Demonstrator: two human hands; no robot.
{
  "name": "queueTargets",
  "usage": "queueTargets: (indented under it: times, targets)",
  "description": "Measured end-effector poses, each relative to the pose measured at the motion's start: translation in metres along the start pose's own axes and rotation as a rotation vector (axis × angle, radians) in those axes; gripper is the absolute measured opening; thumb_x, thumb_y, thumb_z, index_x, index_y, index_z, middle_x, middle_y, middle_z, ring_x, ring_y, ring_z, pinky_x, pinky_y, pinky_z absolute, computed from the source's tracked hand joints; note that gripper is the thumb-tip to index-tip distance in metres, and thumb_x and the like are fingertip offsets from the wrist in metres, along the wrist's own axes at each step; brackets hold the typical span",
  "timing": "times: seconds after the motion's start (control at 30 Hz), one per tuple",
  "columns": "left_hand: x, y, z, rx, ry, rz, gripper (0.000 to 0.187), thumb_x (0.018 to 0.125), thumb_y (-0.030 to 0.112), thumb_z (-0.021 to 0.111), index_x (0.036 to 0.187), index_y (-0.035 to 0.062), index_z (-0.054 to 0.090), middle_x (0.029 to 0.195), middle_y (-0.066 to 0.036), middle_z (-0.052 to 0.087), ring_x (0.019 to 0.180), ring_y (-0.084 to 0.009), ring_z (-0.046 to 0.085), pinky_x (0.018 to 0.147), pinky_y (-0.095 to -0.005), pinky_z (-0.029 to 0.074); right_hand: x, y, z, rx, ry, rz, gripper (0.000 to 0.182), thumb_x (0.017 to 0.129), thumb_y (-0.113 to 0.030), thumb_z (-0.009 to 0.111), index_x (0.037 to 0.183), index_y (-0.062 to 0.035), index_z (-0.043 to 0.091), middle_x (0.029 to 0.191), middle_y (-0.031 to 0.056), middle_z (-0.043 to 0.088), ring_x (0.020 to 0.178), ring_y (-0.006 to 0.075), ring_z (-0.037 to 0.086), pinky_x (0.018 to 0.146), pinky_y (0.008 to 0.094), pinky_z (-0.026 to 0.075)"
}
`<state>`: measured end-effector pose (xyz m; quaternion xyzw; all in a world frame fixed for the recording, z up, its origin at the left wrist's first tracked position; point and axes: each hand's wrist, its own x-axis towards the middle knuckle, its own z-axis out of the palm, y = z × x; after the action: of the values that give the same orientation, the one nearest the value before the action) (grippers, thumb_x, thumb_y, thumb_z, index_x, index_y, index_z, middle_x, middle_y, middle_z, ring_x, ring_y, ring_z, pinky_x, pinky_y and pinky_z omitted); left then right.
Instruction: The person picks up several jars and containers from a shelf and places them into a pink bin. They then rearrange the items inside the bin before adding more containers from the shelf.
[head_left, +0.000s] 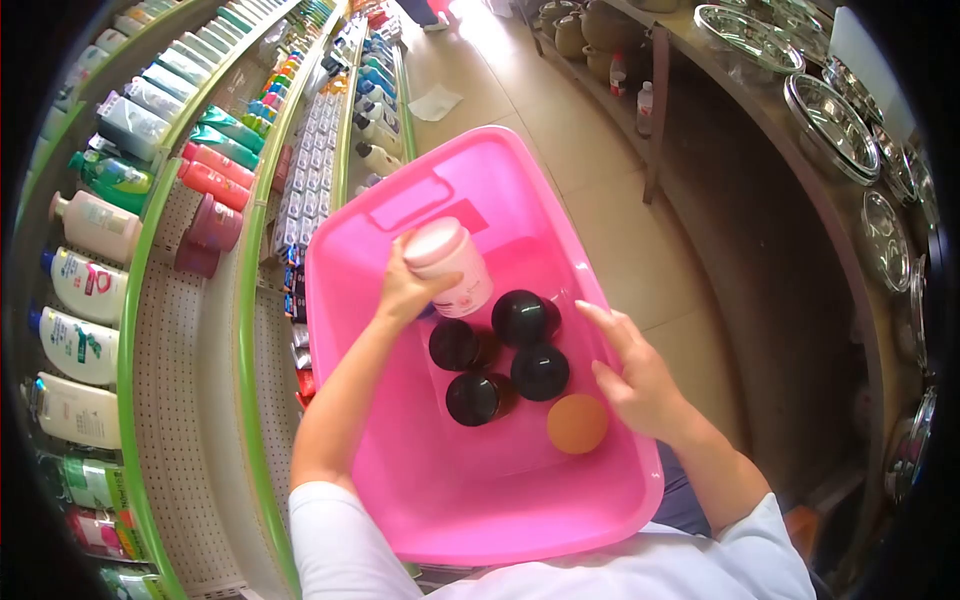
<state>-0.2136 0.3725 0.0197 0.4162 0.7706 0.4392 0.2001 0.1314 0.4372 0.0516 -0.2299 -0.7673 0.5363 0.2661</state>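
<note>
A big pink plastic tub (400,500) lies in front of my body. My left hand (405,288) is closed around a pale pink jar with a whitish lid (462,280), held tilted over the tub's far part. Below it, several containers with round black lids (521,318) stand grouped on the tub floor. Nearer to me is one with a flat orange-brown lid (577,424). At the right rim, my right hand (637,378) has its fingers stretched and apart, with nothing held in them.
Green-edged shelves (250,400) run along the left, with shampoo bottles (85,343), red bottles (213,184) and rows of small boxes (312,165). Metal shelving (655,120) on the right carries shiny lids and pans (833,125). White paper (435,102) lies on the tiled aisle floor (610,220).
</note>
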Motion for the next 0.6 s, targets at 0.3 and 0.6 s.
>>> queueTargets:
  times: [0.3, 0.6]
  targets:
    - [0.028, -0.074, 0.072, 0.144, 0.185, 0.036, 0.092, 0.058, 0.02, 0.088, 0.132, 0.0016, 0.037, 0.125, -0.02, 0.05, 0.117, -0.0318, 0.051, 0.098, -0.0411, 0.042, -0.001, 0.004, -0.004, -0.008, -0.035, 0.038, 0.058, 0.081, 0.003, 0.052, 0.136, -0.0154, 0.045, 0.132, 0.0203, 0.043, 0.112, 0.0381, 0.053, 0.091, 0.0416, 0.047]
    - [0.025, -0.105, 0.085, 0.346, 0.261, 0.061, 0.093, 0.061, 0.025, 0.087, 0.131, -0.0032, 0.033, 0.123, -0.021, 0.05, 0.115, -0.0325, 0.052, 0.097, -0.0409, 0.043, 0.0, 0.005, -0.002, -0.009, -0.045, 0.023, 0.056, 0.08, 0.003, 0.052, 0.134, -0.015, 0.047, 0.132, 0.0207, 0.042, 0.111, 0.038, 0.053, 0.09, 0.0413, 0.047]
